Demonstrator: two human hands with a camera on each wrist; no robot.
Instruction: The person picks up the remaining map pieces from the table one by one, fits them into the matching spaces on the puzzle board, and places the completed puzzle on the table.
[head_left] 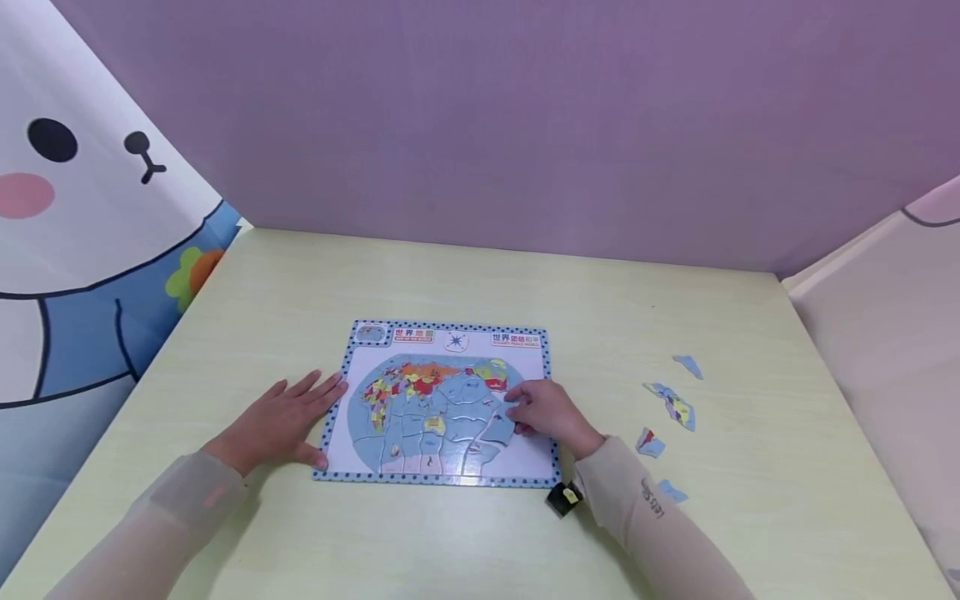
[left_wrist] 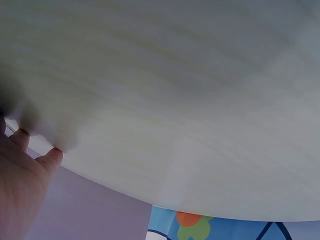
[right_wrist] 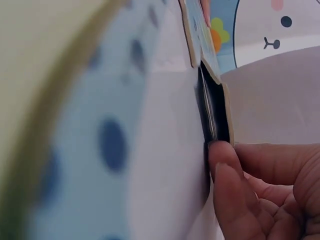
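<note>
Head view: nearest, the left sleeve (head_left: 161,529) and right sleeve (head_left: 660,517) slant inward over a pale table (head_left: 450,550).
Black block: a small black block (head_left: 563,499) sits by the right cuff, at the near right corner of the puzzle board (head_left: 525,457); strapped on or loose, cannot tell.
Board: lies flat, its map mostly filled.
Held piece: the puzzle piece (head_left: 499,427) is at the map's right side; in the right wrist view one edge appears raised above the board.
Piece risk: judged liable to ride over its neighbours if pressed while tilted or misaligned; a hard push could dislodge them.
Board risk: the board could slide should the left-side hold slacken.
Right hand: the right hand (head_left: 553,414) reaches in from the right, thumb and fingertips pinching the piece's edge.
Left hand: the left hand (head_left: 281,425) lies palm down, fingers spread, tips and thumb at the board's left border.
Loose pieces: several loose pieces (head_left: 650,443) lie apart, right of the board.
Rear: a purple wall (head_left: 525,125).
</note>
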